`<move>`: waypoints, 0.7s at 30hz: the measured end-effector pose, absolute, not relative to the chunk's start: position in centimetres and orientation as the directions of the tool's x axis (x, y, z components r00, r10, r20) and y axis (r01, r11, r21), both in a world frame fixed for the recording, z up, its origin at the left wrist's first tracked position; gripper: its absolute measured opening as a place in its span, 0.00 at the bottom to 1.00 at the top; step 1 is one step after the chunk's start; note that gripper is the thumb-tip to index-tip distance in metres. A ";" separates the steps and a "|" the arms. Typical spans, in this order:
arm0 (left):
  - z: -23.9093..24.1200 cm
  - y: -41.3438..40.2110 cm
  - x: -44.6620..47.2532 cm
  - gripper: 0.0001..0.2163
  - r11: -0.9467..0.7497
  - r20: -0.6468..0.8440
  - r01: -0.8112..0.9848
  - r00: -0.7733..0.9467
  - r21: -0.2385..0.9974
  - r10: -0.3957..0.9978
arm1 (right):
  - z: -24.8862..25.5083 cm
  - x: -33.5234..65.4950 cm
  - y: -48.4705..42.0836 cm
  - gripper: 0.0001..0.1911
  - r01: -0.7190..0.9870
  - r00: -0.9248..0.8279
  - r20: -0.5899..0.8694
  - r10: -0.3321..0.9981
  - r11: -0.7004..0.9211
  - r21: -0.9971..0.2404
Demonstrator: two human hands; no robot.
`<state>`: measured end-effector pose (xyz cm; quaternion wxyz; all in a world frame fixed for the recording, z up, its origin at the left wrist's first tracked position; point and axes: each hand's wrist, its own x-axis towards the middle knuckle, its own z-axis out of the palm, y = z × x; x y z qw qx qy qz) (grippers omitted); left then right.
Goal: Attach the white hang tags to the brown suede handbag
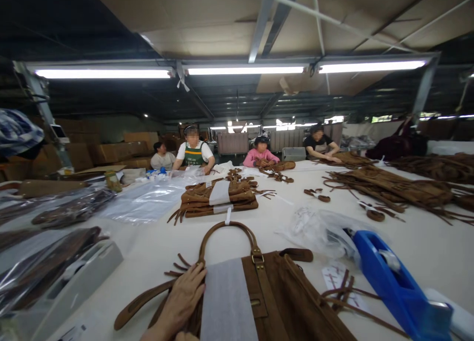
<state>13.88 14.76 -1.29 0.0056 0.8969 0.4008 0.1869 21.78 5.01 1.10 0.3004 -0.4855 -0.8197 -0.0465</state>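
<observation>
A brown handbag [299,301] lies on the white table right in front of me, its looped handle [226,223] stretched away from me. A pale paper band [225,301] is wrapped around its middle. My left hand [185,291] rests on the bag beside the band's left edge, fingers stretched out toward the base of the handle. A loose strap end [142,301] sticks out to the left of this hand. At the bottom edge a small bit of skin [186,336] shows, perhaps my right hand; its fingers cannot be made out.
A blue tape dispenser [396,281] stands at right, beside crumpled clear plastic [322,230]. A grey dispenser [79,286] and plastic-wrapped bags [44,262] are at left. Farther back lie stacked banded bags [222,200] and brown leather pieces [403,188]. Several people sit across the table.
</observation>
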 end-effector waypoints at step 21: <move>-1.5 15.1 14.9 0.19 -0.620 0.227 0.774 0.631 -0.126 0.742 | 0.0 48.2 -5.0 0.15 0.863 0.330 0.018 0.944 -0.294 -0.411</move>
